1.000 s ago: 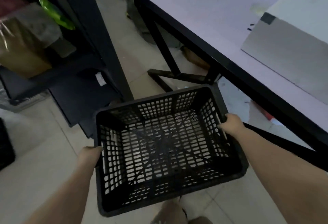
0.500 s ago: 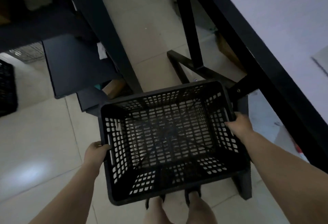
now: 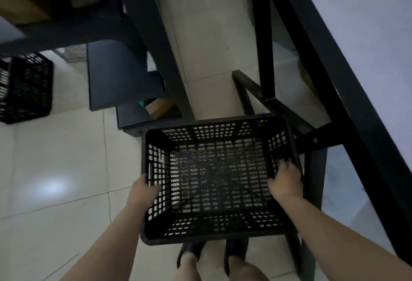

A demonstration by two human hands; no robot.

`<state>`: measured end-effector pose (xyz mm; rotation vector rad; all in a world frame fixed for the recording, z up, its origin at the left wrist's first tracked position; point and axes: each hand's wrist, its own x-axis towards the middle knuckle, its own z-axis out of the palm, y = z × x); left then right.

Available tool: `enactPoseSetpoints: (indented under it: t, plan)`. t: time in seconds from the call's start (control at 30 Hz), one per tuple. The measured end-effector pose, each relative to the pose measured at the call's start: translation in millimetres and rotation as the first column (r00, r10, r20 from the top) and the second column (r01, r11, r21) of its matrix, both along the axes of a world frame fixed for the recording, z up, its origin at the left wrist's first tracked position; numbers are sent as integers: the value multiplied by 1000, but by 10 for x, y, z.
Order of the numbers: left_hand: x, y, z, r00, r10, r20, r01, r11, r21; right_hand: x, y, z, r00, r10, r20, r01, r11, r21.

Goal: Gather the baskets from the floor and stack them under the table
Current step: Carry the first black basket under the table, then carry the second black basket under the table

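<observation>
Your table (image 3: 367, 42) fills the right side, its black frame and leg (image 3: 314, 180) just right of the basket you carry. That black basket (image 3: 214, 180) hangs above the tiled floor (image 3: 55, 169) over your 2 shoes (image 3: 189, 256), with nothing inside its mesh. Your left hand (image 3: 142, 191) grips its left wall and your right hand (image 3: 286, 182) curls over its right wall. A second black basket (image 3: 24, 87) sits on the floor at the far left, beside a dark shelf unit (image 3: 116, 75)
</observation>
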<state>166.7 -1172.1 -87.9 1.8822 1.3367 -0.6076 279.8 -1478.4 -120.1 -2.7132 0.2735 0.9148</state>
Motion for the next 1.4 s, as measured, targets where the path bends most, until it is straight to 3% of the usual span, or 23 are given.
enactPoseSetpoints:
  t: [0.17, 0.4, 0.67, 0.87, 1.03, 1.4]
  plan:
    - [-323, -10, 767, 999, 42, 22, -42, 999, 31, -75, 415, 679, 966, 255, -30, -252, 964, 87]
    - [-1008, 664, 1893, 980, 151, 129, -168, 977, 133, -44, 1646, 1795, 909, 413, 61, -412, 861, 299]
    - [-2319, 1882, 2704, 929, 288, 233, -346, 898, 273, -947, 3500, 2500, 756, 615, 225, -647, 649, 400]
    - [-3323, 2897, 2984, 910, 341, 236, -404, 857, 320, -2029, 4883, 2638, 679, 686, 261, -721, 559, 409]
    - [-3860, 3748, 3048, 916, 348, 200, -399, 847, 353, -2606, 5848, 2683, 688, 678, 258, -708, 550, 442]
    - [-4089, 5884, 2807, 919, 346, 187, -389, 869, 307, -2619, 8135, 2590, 715, 651, 255, -687, 588, 427]
